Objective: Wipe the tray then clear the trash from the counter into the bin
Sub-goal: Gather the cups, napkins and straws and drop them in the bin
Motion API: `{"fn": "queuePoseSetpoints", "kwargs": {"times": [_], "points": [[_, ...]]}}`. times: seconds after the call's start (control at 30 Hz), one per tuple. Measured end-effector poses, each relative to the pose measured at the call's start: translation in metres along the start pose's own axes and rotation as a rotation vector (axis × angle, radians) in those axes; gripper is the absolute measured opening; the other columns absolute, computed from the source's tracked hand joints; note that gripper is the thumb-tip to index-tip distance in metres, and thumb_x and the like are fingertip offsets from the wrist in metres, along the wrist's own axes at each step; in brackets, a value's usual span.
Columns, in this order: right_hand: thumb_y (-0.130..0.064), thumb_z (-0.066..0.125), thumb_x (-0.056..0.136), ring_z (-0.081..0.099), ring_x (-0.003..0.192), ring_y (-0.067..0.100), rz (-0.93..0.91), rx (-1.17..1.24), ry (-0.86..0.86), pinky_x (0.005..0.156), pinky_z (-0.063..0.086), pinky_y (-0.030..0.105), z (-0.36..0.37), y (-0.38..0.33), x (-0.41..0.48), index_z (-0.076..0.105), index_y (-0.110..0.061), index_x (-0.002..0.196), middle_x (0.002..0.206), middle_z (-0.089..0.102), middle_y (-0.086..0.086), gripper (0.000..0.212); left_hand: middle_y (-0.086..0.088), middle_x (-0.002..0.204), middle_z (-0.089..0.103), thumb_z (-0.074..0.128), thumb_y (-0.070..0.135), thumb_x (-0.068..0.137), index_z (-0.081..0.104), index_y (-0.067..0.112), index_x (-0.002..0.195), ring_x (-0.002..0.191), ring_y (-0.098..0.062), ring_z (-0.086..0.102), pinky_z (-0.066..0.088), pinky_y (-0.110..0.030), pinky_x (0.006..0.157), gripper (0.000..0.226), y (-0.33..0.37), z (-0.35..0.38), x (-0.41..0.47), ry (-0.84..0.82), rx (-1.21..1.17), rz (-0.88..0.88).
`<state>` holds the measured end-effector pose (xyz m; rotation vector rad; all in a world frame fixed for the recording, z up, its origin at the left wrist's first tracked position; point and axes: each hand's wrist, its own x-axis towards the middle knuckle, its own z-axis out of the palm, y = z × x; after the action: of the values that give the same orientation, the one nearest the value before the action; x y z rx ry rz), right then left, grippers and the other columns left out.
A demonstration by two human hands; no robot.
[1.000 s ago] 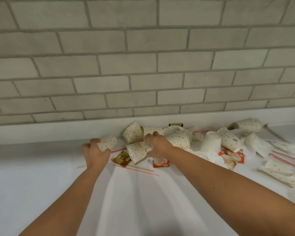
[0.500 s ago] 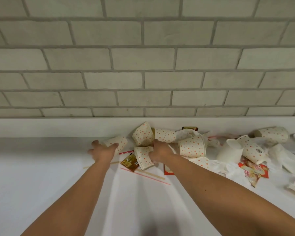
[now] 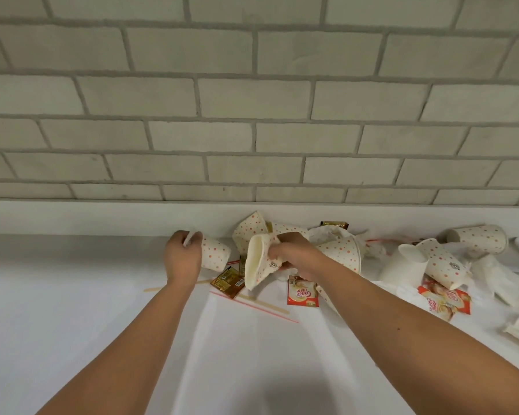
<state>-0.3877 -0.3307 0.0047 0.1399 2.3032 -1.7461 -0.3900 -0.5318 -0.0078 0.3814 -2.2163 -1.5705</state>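
Note:
My left hand [image 3: 182,259] grips a dotted paper cup [image 3: 215,256] lying on its side near the back of the white counter [image 3: 102,310]. My right hand [image 3: 294,253] holds a squashed dotted cup [image 3: 256,266], lifted a little with its open mouth facing left. Behind the two hands more dotted cups [image 3: 340,253] lie heaped against the wall ledge. Under the lifted cup lie a brown sachet [image 3: 227,280], a wooden stirrer [image 3: 261,304] and a thin red straw [image 3: 282,314]. A red creamer packet [image 3: 302,293] lies just below my right wrist. No tray or bin is in view.
To the right lie further cups [image 3: 478,238], a white cup [image 3: 408,266], crumpled tissues [image 3: 504,280] and another red packet [image 3: 445,302]. A grey brick wall [image 3: 252,115] with a white ledge closes off the back. The counter continues towards me and to the left.
My right hand has lifted the squashed cup off the counter and tipped its mouth leftward. My left hand has closed round the lying cup. The view has shifted left and closer.

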Motion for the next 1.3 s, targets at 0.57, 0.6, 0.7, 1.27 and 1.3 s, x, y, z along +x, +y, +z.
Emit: {"fn": "queuePoseSetpoints", "kwargs": {"times": [0.57,0.6,0.7,1.27,1.3], "points": [[-0.017,0.063,0.088,0.061,0.081,0.022,0.101,0.339,-0.049,0.054,0.056,0.027,0.001,-0.016,-0.005,0.051,-0.006,0.124,0.114,0.06,0.014,0.04,-0.008,0.098,0.064,0.035,0.006,0.094,0.063,0.014,0.096,0.086,-0.023,0.058,0.045,-0.028,0.063,0.029,0.038,0.004,-0.012,-0.45,0.049,0.088],[-0.017,0.063,0.088,0.061,0.083,0.022,0.105,0.341,-0.053,0.056,0.056,0.028,0.003,-0.017,-0.005,0.051,-0.006,0.125,0.114,0.06,0.014,0.041,-0.009,0.099,0.065,0.036,0.008,0.093,0.065,0.013,0.094,0.086,-0.023,0.059,0.044,-0.027,0.062,0.029,0.039,0.003,-0.012,-0.456,0.018,0.046],[-0.017,0.062,0.088,0.062,0.096,0.026,0.105,0.37,-0.06,0.063,0.055,0.033,0.012,-0.021,-0.003,0.048,-0.007,0.129,0.12,0.061,0.015,0.045,-0.011,0.096,0.065,0.042,0.027,0.096,0.065,0.006,0.096,0.086,-0.024,0.059,0.042,-0.028,0.068,0.032,0.04,0.0,-0.011,-0.454,0.001,-0.004],[-0.028,0.049,0.098,0.064,0.087,0.019,0.136,0.534,-0.158,0.064,0.056,0.029,0.039,-0.018,0.004,0.052,-0.011,0.114,0.101,0.065,0.005,0.023,-0.011,0.086,0.062,0.052,0.022,0.094,0.066,-0.004,0.094,0.07,-0.015,0.051,0.038,-0.022,0.061,0.029,0.023,-0.02,0.004,-0.512,0.099,-0.045],[-0.032,0.045,0.099,0.063,0.082,0.02,0.137,0.551,-0.15,0.057,0.056,0.029,0.039,-0.019,0.004,0.054,-0.011,0.108,0.097,0.064,0.007,0.025,-0.011,0.082,0.058,0.053,0.023,0.093,0.066,-0.001,0.089,0.07,-0.019,0.049,0.037,-0.025,0.061,0.027,0.021,-0.021,0.007,-0.494,0.106,-0.039]]}}
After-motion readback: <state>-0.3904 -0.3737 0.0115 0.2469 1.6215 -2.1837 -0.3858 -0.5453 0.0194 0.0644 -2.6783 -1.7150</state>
